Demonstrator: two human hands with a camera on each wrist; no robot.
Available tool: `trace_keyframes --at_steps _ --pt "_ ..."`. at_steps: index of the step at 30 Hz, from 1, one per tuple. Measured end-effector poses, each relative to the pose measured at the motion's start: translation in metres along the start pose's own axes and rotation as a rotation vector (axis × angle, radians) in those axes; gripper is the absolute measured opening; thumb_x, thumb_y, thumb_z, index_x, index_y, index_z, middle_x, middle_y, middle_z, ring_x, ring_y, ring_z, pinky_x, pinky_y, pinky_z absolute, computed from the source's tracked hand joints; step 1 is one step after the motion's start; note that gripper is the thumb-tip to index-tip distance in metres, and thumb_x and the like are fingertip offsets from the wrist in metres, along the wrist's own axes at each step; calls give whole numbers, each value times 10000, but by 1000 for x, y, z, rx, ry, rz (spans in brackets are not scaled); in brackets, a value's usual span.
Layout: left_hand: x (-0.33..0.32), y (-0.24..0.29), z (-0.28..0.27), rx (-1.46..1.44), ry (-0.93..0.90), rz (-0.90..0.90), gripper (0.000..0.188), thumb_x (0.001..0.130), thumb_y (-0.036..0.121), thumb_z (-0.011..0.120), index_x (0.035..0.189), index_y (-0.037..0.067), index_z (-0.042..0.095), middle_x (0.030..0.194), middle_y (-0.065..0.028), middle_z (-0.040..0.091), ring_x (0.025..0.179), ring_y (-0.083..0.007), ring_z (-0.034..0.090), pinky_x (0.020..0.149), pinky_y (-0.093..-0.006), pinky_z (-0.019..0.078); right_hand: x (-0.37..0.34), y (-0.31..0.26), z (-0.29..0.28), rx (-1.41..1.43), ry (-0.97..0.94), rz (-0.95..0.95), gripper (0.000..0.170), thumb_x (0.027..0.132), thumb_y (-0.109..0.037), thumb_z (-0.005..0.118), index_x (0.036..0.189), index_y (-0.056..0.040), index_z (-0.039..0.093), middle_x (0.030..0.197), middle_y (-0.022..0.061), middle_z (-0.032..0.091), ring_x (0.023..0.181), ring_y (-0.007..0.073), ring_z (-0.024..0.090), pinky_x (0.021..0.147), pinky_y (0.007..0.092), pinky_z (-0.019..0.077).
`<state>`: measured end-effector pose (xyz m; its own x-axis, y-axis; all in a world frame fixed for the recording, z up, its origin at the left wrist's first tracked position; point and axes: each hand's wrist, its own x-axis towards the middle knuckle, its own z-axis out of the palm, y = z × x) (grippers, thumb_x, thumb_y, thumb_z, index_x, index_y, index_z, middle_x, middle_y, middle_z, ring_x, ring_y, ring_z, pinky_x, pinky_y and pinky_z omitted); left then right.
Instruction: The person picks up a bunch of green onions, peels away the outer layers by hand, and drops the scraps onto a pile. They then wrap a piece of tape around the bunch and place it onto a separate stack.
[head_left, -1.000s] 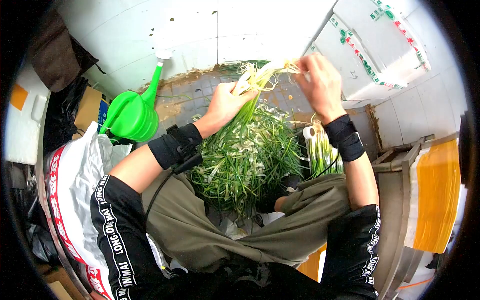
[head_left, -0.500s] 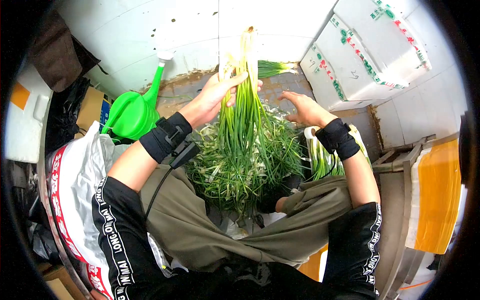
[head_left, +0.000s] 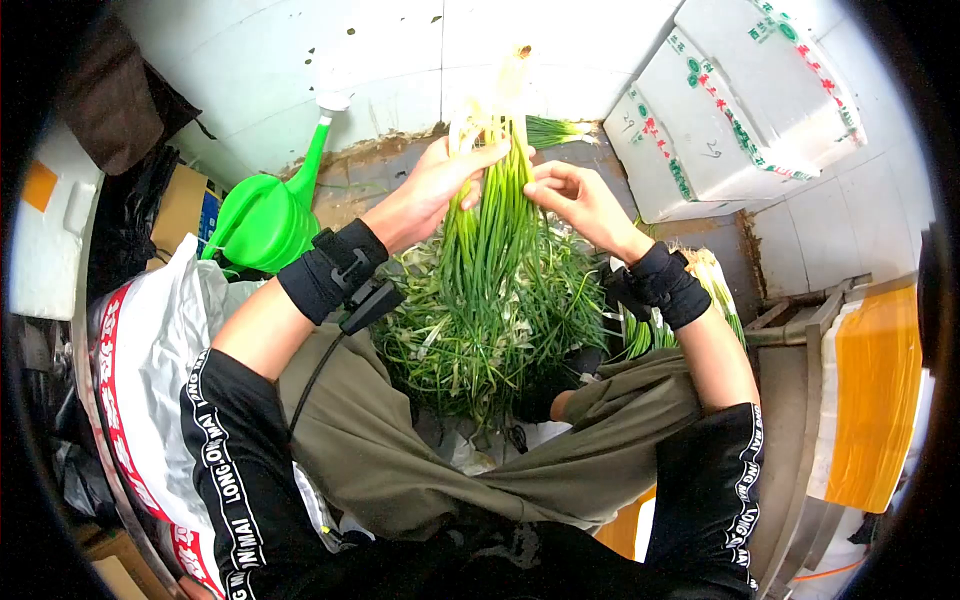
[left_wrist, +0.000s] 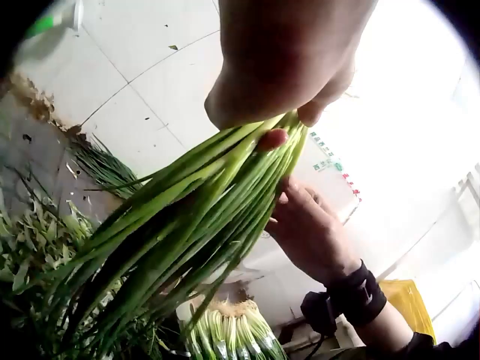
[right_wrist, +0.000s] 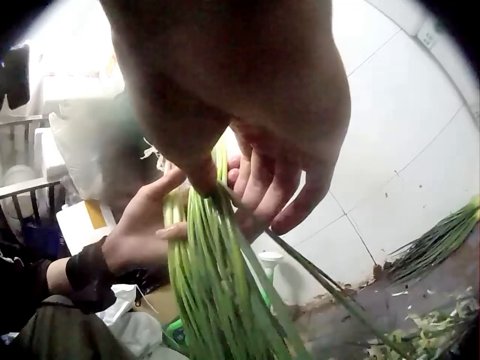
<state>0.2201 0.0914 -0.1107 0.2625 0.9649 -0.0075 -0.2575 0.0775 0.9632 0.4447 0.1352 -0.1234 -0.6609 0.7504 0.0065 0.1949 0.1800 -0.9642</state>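
Observation:
My left hand (head_left: 437, 190) grips a bunch of scallions (head_left: 490, 235) just below the white ends, thumb across the stalks. The roots point up toward the wall and the green leaves hang down. At the right edge of the bunch, my right hand (head_left: 580, 205) pinches a scallion leaf (right_wrist: 300, 259) between thumb and forefinger; in the right wrist view that leaf slants away from the others. Below the bunch lies a heap of loose scallion leaves (head_left: 470, 365), green with pale withered bits. In the left wrist view, the leaves (left_wrist: 180, 210) fan out below the fist.
Another scallion bunch (head_left: 555, 132) lies on the floor by the wall. Trimmed scallions (head_left: 715, 285) stand beside my right knee. White foam boxes (head_left: 700, 135) are stacked back right. A green watering can (head_left: 265, 225) and a white sack (head_left: 160, 350) stand on the left.
The bunch was tilted with its white ends to the right; my left hand has turned it upright. My right hand left the root end, drew back, then came in to the stalks' right edge.

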Motion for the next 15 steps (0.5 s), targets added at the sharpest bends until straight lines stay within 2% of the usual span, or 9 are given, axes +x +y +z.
trace_keyframes --at_steps 1,3,7,11,13,15 --pt "0 -1 -2 -2 1 0 329 985 295 589 1214 60 587 1001 3 669 662 -11 525 472 -176 358 0 1 -2 -1 -2 1 256 960 -171 647 1108 37 632 940 6 681 855 57 602 789 228 497" --pt "1 -3 -7 114 126 -16 330 969 304 615 1187 58 599 897 32 621 608 -17 471 464 -180 342 3 6 -9 -56 41 54 223 978 -164 614 1094 24 643 911 -13 676 839 39 590 775 215 482" --pt "3 -6 -13 213 165 -41 317 932 330 672 1095 62 627 890 29 614 547 -21 434 448 -197 321 2 8 -9 1 20 31 216 989 -185 603 1088 1 654 902 -24 670 809 18 569 753 204 466" --pt "5 -9 -10 214 167 -29 301 920 299 696 1080 53 628 883 27 622 535 -19 427 443 -200 318 2 7 -5 6 1 40 223 992 -201 602 1110 -21 659 895 -40 667 806 16 569 738 203 464" --pt "6 -10 -5 202 221 -20 272 911 255 709 1064 45 629 859 26 630 533 -14 435 442 -198 318 2 5 0 21 -13 48 226 987 -195 610 1112 -13 658 921 -32 667 828 27 580 748 216 480" --pt "5 -10 -1 170 249 10 263 906 246 714 1052 44 628 847 27 632 531 -14 438 441 -198 318 0 5 7 27 48 -22 248 977 -173 624 1156 -1 637 970 -7 676 839 45 590 763 231 495"
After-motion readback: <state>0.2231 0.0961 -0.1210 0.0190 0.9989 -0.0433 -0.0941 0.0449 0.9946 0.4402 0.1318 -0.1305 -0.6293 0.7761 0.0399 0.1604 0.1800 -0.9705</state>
